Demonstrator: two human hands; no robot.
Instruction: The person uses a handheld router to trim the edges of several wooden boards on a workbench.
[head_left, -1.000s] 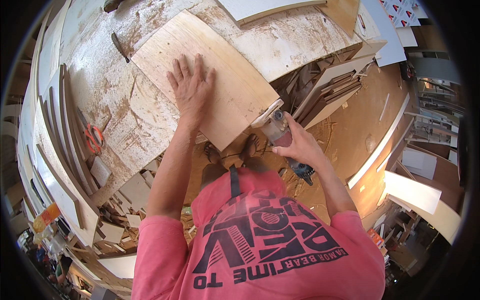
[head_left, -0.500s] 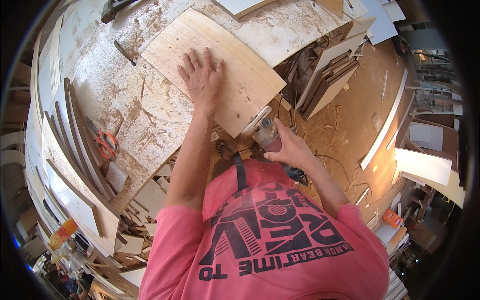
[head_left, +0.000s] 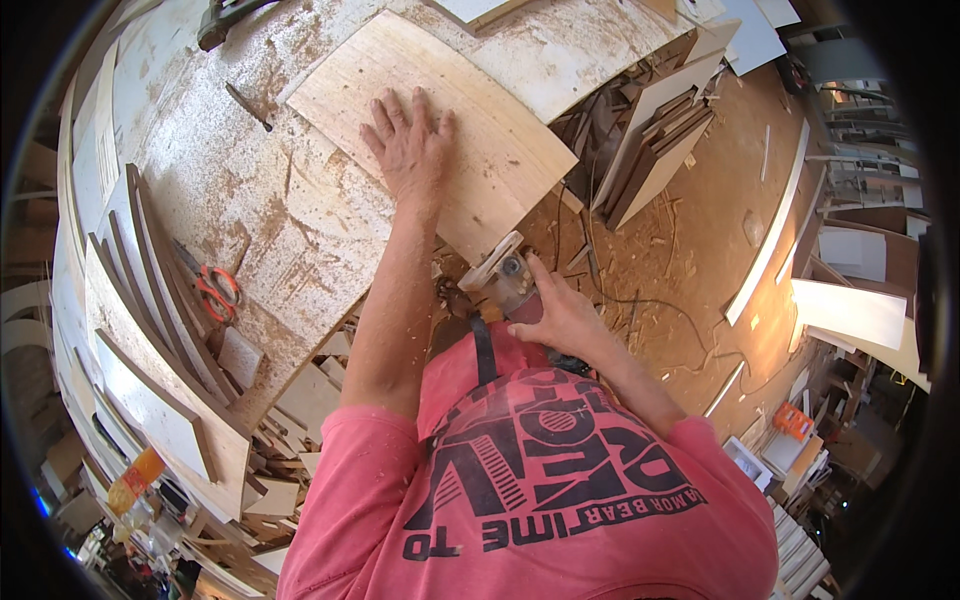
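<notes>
A pale rectangular wooden board lies on the dusty white worktable, its near corner jutting past the table's edge. My left hand rests flat on it, fingers spread. At the board's near edge, my right hand grips a trim router by its body. The router's pale flat base is tilted against the board's near end. Much of its dark body is hidden behind my hand and the pink shirt.
Orange-handled scissors and a thin dark tool lie on the worktable. Curved board strips are stacked on the left. Panels lean beside the table at right. A cord runs over the chip-strewn floor.
My right hand and the router have moved left and slightly down along the board's near end. My left hand stays flat on the board.
</notes>
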